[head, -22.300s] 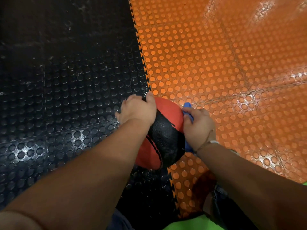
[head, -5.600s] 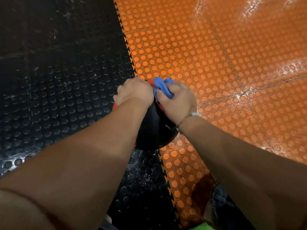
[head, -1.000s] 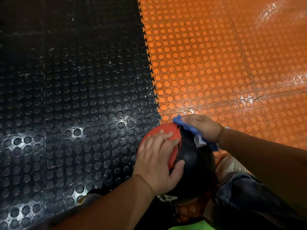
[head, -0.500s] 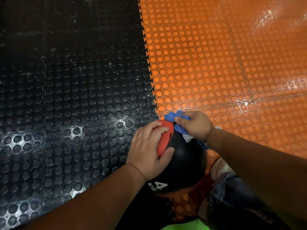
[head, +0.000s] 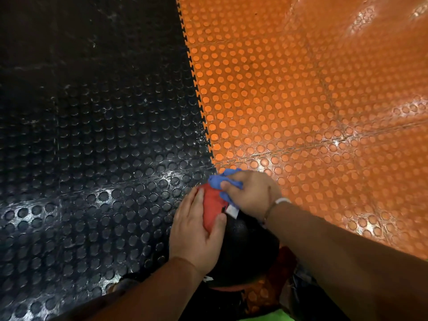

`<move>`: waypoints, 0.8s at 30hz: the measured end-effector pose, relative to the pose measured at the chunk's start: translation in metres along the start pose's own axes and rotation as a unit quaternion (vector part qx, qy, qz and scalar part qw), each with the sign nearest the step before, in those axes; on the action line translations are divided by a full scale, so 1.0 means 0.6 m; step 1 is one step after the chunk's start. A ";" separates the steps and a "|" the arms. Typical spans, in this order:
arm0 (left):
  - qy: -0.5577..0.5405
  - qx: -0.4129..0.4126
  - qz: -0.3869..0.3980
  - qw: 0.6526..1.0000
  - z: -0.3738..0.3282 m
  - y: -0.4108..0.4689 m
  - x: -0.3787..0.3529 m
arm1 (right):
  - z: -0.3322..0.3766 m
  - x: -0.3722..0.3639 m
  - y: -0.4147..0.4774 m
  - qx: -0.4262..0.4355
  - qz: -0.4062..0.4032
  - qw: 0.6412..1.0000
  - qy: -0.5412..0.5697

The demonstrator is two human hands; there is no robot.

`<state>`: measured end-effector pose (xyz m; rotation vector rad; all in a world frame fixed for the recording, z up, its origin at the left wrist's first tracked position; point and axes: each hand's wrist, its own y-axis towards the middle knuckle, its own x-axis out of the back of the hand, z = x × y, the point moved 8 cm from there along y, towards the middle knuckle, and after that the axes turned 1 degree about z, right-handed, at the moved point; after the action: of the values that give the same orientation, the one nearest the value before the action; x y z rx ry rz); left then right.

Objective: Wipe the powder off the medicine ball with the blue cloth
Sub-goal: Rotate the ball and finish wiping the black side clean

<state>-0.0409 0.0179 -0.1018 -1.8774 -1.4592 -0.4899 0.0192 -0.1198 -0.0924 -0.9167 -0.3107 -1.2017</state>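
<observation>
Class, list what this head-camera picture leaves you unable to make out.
All in the head view:
- Powder on the medicine ball: none discernible; left hand, right hand and blue cloth cover its top.
- Most of the cloth: bunched under the right hand.
- Ball's white print: mostly hidden by the left forearm.
- White tag: lettering too small.

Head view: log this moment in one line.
left hand: flat on ball, steadying | right hand: grips cloth against ball | powder: cannot tell

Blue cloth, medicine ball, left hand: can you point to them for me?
blue cloth (head: 215, 180), head view, bunched fold beside the fingertips.
medicine ball (head: 245, 246), head view, black panel.
left hand (head: 192, 237), head view, back of hand.
</observation>
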 end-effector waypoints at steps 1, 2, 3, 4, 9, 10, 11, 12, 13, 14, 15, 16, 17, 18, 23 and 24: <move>-0.001 -0.003 0.000 1.000 -0.001 0.000 0.004 | -0.035 0.006 0.013 -0.070 0.004 0.997 0.034; 0.001 -0.003 0.002 1.000 0.001 -0.002 0.006 | -0.077 0.011 0.016 -0.152 0.007 0.987 0.053; 0.002 -0.003 0.006 1.000 0.004 -0.005 0.009 | -0.102 0.014 0.016 -0.217 0.016 0.974 0.069; -0.001 -0.003 0.008 1.000 0.008 -0.008 0.012 | -0.114 0.015 0.023 -0.237 0.016 0.970 0.053; -0.056 0.004 -0.020 0.998 0.052 -0.005 0.028 | -0.024 0.023 0.011 -0.089 -0.033 0.991 0.095; -0.065 0.011 -0.026 0.997 0.059 0.000 0.031 | 0.007 0.008 0.002 -0.024 -0.017 0.997 0.074; -0.079 0.023 -0.023 0.996 0.062 0.004 0.033 | 0.027 -0.003 -0.008 0.022 -0.020 0.999 0.045; -0.097 0.033 -0.019 0.995 0.063 0.007 0.034 | 0.012 -0.008 -0.008 0.032 -0.043 0.998 0.017; -0.110 0.038 -0.017 0.993 0.062 0.009 0.036 | -0.020 -0.002 -0.003 0.004 -0.067 0.997 0.040; -0.118 0.041 -0.016 0.992 0.062 0.010 0.037 | -0.067 0.003 0.003 -0.062 -0.076 0.993 0.071; -0.118 0.043 -0.013 0.992 0.062 0.010 0.037 | -0.115 0.004 0.000 -0.153 -0.063 0.981 0.099; -0.116 0.046 -0.012 0.992 0.063 0.008 0.035 | -0.148 0.008 -0.012 -0.219 -0.058 0.965 0.132; -0.113 0.048 -0.014 0.992 0.064 0.004 0.034 | -0.169 0.019 -0.017 -0.254 -0.078 0.947 0.181; -0.110 0.051 -0.018 0.993 0.066 0.002 0.034 | -0.178 0.033 -0.014 -0.256 -0.117 0.929 0.240; -0.119 0.083 -0.039 0.989 0.068 0.001 0.033 | -0.085 0.032 -0.006 -0.102 -0.124 0.946 0.282; -0.128 0.089 -0.044 0.987 0.068 0.004 0.033 | -0.067 0.013 -0.008 -0.071 -0.090 0.958 0.263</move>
<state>-0.0380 0.0604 -0.1170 -1.7876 -1.6987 -0.1554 0.0077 -0.1553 -0.1099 -0.6647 0.1265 -1.6009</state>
